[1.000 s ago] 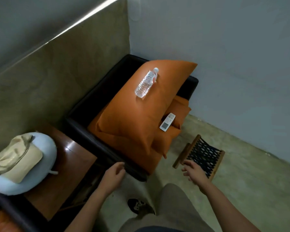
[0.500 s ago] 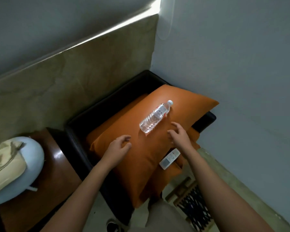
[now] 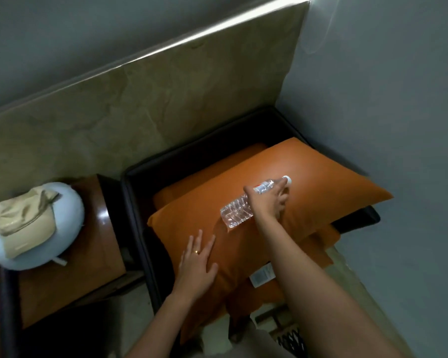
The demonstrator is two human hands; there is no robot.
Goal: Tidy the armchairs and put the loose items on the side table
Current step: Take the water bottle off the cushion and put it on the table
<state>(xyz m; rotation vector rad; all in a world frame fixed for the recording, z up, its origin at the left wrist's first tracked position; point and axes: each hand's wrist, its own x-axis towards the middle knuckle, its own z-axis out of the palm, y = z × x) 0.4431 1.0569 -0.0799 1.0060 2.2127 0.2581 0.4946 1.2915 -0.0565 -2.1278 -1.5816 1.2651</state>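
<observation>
Head view of a dark armchair set in a room corner. A large orange cushion lies slantwise across the seat, on top of further orange cushions. A clear plastic water bottle with a white cap lies on its side on the top cushion. The right hand reaches across the bottle's upper half, fingers curled around it near the neck in a grasp; the bottle's base rests on the cushion. The left hand lies flat and released, palm down, on the near part of the same cushion, a ring on one finger. A white remote control lies on a lower cushion, partly hidden by the right forearm. Left of the armchair stands the wooden worktop, carrying a pale blue round cushion with a beige pouch on top.
</observation>
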